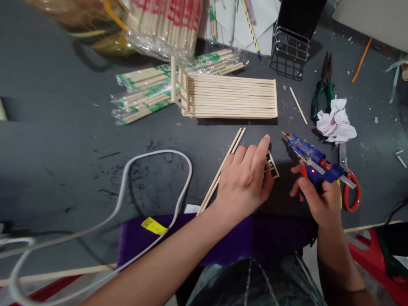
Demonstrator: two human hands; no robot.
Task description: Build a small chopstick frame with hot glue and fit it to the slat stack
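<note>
My right hand (318, 199) grips a blue hot glue gun (307, 155). The gun's tip points up and left, a red light glows on its side, and a clear glue stick sticks out of its back. My left hand (244, 174) is closed over a small wooden stick frame (272, 165), mostly hidden under the fingers and thumb. Two loose chopsticks (228, 157) lie slanted beside and partly under my left hand. Beyond both hands rests a model of sticks glued side by side (232, 97), with an upright frame at its left end.
Wrapped chopsticks (143, 95) and a larger pack (165, 25) lie at the back left. Pliers (325, 85), crumpled paper (336, 122), scissors (352, 189) and a black wire holder (290, 46) are to the right. A white cable (127, 174) loops across the left.
</note>
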